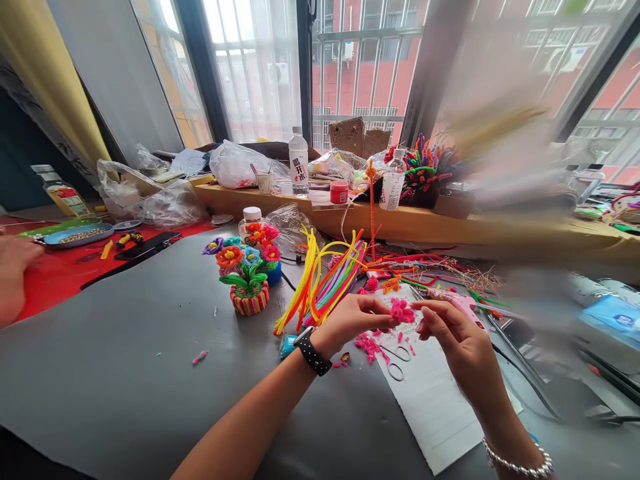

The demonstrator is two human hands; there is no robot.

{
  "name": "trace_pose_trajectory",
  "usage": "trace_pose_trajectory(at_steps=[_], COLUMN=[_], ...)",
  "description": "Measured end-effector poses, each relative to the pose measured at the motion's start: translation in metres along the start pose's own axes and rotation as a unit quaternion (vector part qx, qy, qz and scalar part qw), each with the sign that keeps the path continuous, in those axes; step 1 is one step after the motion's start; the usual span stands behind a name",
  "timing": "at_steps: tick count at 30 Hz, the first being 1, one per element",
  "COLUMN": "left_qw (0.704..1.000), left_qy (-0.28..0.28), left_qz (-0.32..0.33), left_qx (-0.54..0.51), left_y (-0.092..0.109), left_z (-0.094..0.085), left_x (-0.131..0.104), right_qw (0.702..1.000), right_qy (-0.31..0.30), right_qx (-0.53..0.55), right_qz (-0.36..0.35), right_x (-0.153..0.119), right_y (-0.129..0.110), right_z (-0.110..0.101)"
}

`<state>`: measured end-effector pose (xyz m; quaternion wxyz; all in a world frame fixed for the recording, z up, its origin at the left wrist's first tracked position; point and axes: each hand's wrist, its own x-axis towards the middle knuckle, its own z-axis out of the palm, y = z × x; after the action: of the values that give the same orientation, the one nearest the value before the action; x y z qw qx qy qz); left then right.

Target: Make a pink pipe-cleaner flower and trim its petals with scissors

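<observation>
My left hand [361, 316] pinches a bright pink flower of fuzzy pipe cleaner [401, 310] between thumb and fingers, above a printed white sheet [430, 407]. Close by on the flower's right side is my right hand [453, 333], its fingers bent and thumb drawn in toward the fingertips. Whether those tips grip part of the flower is too small to make out. Small scissors [396, 370] lie on the sheet below, beside a scatter of pink fuzzy clippings [369, 347]. A pink glue gun [457, 303] rests behind my right hand.
Loose colourful pipe cleaners [320, 280] lie behind my left hand. A striped pot of fuzzy flowers [250, 299] stands to their left. Water bottles [299, 167] line the ledge. Another person's hand [20, 257] is at far left by a blue plate [79, 234]. A blurred shape crosses the right side.
</observation>
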<state>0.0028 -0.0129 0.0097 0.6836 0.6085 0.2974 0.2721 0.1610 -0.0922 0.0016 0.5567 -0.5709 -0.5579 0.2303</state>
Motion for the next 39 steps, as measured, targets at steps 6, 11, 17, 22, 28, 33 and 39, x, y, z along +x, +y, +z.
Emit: trace_pose_trajectory(at_steps=[6, 11, 17, 22, 28, 33, 39], left_qw=[0.999, 0.997, 0.997, 0.996, 0.979, 0.968, 0.984], left_qy=[0.014, 0.026, 0.009, 0.02, 0.113, 0.154, 0.115], left_qz=[0.033, 0.06, 0.059, 0.079, 0.14, 0.143, 0.083], left_qx=[-0.038, -0.046, -0.043, -0.047, -0.099, -0.136, -0.105], left_y=[0.005, 0.009, 0.006, 0.007, 0.014, 0.016, 0.012], left_z=[0.003, 0.005, 0.008, 0.003, -0.016, -0.023, -0.015], left_x=[-0.002, -0.005, -0.003, -0.002, -0.001, -0.001, -0.001], right_qw=[1.0, 1.0, 1.0, 0.999, 0.98, 0.935, 0.961], right_qy=[0.017, 0.023, 0.001, 0.001, -0.044, -0.168, -0.13], right_qx=[-0.005, 0.004, 0.022, -0.036, -0.196, -0.311, -0.244], right_qz=[-0.006, -0.001, -0.011, -0.014, 0.009, 0.041, -0.007], right_x=[0.001, 0.0, 0.0, 0.001, 0.009, 0.011, 0.006], right_y=[-0.002, -0.004, -0.003, 0.0, 0.029, 0.043, 0.027], right_z=[0.002, 0.003, 0.002, -0.002, -0.006, 0.0, 0.01])
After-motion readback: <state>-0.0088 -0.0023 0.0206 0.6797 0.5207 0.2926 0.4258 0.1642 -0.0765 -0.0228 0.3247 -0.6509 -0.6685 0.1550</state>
